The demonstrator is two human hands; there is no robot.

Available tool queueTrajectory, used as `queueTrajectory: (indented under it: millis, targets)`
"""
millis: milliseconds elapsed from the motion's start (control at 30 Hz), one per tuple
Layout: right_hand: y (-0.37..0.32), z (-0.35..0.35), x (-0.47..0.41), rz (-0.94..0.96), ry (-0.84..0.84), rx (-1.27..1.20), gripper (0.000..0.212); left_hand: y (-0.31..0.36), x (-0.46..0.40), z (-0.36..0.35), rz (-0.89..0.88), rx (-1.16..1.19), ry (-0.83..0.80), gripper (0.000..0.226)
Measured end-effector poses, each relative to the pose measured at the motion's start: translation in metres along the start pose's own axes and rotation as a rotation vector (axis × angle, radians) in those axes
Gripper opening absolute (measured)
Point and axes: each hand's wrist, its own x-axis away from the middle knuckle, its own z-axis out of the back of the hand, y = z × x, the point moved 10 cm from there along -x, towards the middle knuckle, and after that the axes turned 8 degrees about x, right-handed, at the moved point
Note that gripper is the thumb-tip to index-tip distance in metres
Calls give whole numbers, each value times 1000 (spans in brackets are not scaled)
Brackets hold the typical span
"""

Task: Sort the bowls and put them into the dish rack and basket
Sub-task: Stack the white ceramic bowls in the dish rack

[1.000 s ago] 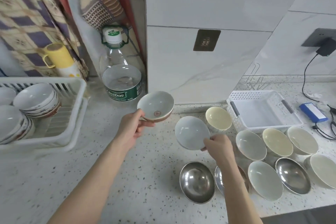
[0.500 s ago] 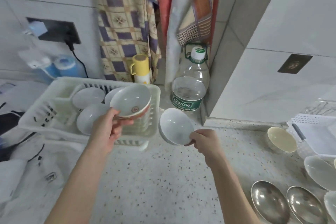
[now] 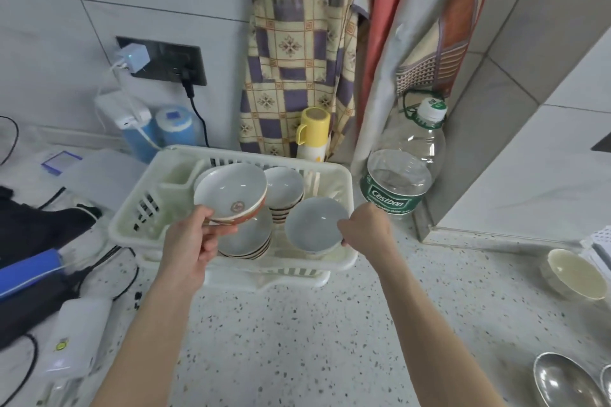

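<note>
My left hand (image 3: 191, 241) grips a white bowl with a red-brown rim and a red mark (image 3: 230, 192), tilted above a stack of striped bowls (image 3: 246, 241) in the white dish rack (image 3: 132, 211). My right hand (image 3: 365, 230) holds a plain pale grey bowl (image 3: 314, 223) by its rim, low over the rack's right front corner. A second bowl stack (image 3: 284, 190) sits at the rack's back. A cream bowl (image 3: 573, 271) and a steel bowl (image 3: 562, 380) rest on the speckled counter at the right. The white basket (image 3: 600, 241) shows only at the right edge.
A large water bottle (image 3: 401, 168) stands right of the rack, a yellow-lidded flask (image 3: 312, 134) behind it. Chargers, cables, a blue item (image 3: 29, 268) and a white box (image 3: 77, 334) crowd the left. A tiled wall corner (image 3: 469, 158) juts out at the right.
Both hands carried their bowls left from the bowl group to the dish rack. The view swung left with them, and the grey bowl is now down inside the rack's right side.
</note>
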Motion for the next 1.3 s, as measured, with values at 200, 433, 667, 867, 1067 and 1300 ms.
queueTrajectory:
  millis: [200, 433, 667, 867, 1067, 1300]
  targets:
    - [-23, -19, -12, 41, -20, 320, 17, 5, -13, 10, 14, -19, -14, 16]
    - [-31, -51, -25, 46, -118, 462, 23, 7, -22, 15, 27, -51, -21, 17]
    - [-38, -71, -32, 119, -242, 567, 25, 6, -26, 15, 6, -43, -22, 16]
    - [-43, -78, -40, 163, -233, 713, 10, 3, -29, 13, 23, -62, -13, 15]
    - [-53, -75, -47, 242, -113, 925, 21, 3, -24, 7, 23, -85, -25, 14]
    - [-55, -88, -53, 280, -132, 976, 23, 1, -21, 4, 30, -122, -53, 14]
